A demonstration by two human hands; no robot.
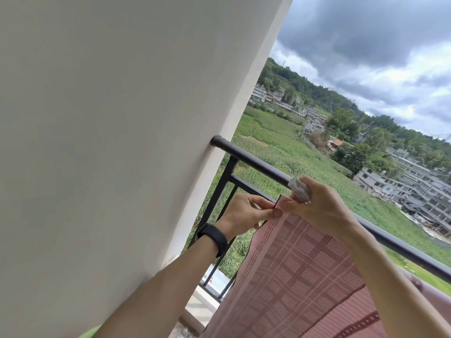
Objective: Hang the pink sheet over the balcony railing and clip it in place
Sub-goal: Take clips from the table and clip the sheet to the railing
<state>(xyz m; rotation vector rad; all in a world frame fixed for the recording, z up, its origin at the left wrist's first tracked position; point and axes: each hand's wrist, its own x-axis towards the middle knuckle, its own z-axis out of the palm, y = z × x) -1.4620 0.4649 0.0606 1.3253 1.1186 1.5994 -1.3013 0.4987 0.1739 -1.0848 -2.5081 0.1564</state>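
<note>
1. Pink checked sheet fills the near lower right and hangs down on the balcony side. Its upper corner is raised to the top bar, probably so the hem lies flat for clipping.
2. Left hand, with a black band at the wrist, pinches that corner between thumb and forefinger, pulling it taut just below the bar.
3. Right hand curls round a pale clip, held against the railing at the sheet's edge. Whether the clip grips the bar cannot be told.
4. White wall meets the rail's end just to the left, so the corner sits near that fixed end.
5. Far off lie green fields and houses under dark cloud, so wind seems likely and would explain the clip.
</note>
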